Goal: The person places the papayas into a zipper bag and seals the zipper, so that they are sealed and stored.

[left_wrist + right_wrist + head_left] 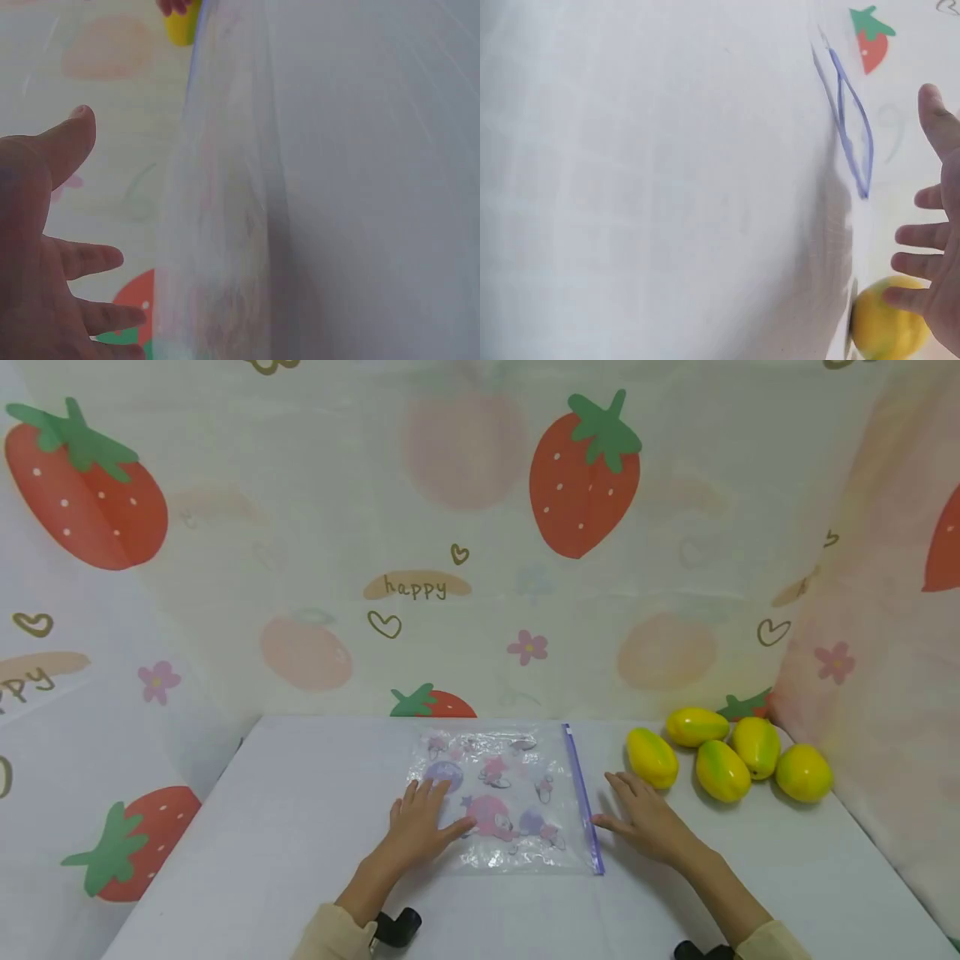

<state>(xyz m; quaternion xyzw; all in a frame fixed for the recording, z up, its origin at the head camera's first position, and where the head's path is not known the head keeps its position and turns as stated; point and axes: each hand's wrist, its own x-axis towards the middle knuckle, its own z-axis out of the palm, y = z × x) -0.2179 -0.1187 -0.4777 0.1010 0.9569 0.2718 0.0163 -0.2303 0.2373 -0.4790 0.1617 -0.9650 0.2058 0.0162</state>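
Observation:
A clear zip bag (517, 802) printed with pink and purple pictures lies on the white table, its purple zip edge (582, 797) to the right. In the right wrist view the purple mouth (851, 124) of the bag gapes a little. Over the bag's left part is my left hand (420, 827), fingers spread and holding nothing. My right hand (648, 818), also spread with nothing in it, is between the zip edge and several yellow-green oval fruits, which look like mangoes. Nearest to its fingers is the leftmost fruit (652, 758).
The other fruits, among them a front one (723, 772) and a far-right one (804, 773), sit close together at the table's back right. Strawberry-printed cloth (450, 527) walls the back and both sides of the white table (300, 827).

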